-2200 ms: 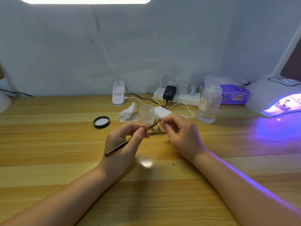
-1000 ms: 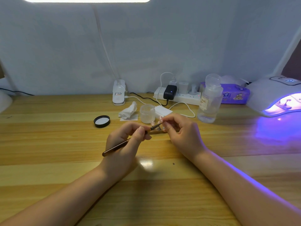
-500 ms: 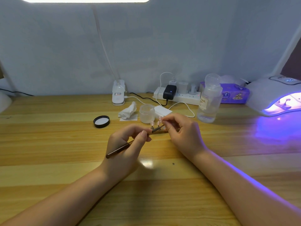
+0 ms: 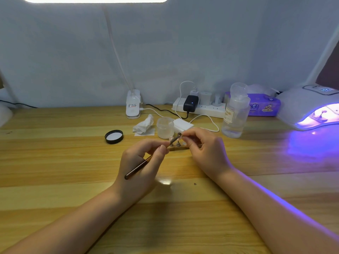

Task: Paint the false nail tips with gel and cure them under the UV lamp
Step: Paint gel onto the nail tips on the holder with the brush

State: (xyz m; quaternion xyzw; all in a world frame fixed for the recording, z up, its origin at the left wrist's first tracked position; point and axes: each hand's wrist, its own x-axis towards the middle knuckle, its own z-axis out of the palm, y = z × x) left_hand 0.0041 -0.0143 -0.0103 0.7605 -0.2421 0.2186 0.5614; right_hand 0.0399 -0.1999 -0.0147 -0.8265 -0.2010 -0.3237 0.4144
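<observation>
My left hand [image 4: 141, 167] grips a dark, slim gel brush [image 4: 139, 166], its tip raised towards the fingers of my right hand [image 4: 205, 151]. My right hand pinches a small nail tip on a holder [image 4: 183, 137], mostly hidden by the fingers. Below them a narrow stand [image 4: 178, 148] with small metal cone holders [image 4: 178, 143] lies on the wooden table [image 4: 73, 171]. An open frosted gel jar [image 4: 165, 127] stands just behind, its black lid [image 4: 114, 136] to the left. At the far right the white UV lamp [image 4: 310, 107] glows purple, with a stand inside.
A crumpled tissue [image 4: 144, 124] lies beside the jar. A clear pump bottle [image 4: 235, 112], a power strip with plugs [image 4: 200, 106], a purple tissue pack [image 4: 262, 105] and a white lamp clip [image 4: 133, 107] line the back wall.
The brush tip has lifted from down by the stand up to the piece in my right fingers. Both hands stay at the same place over the stand.
</observation>
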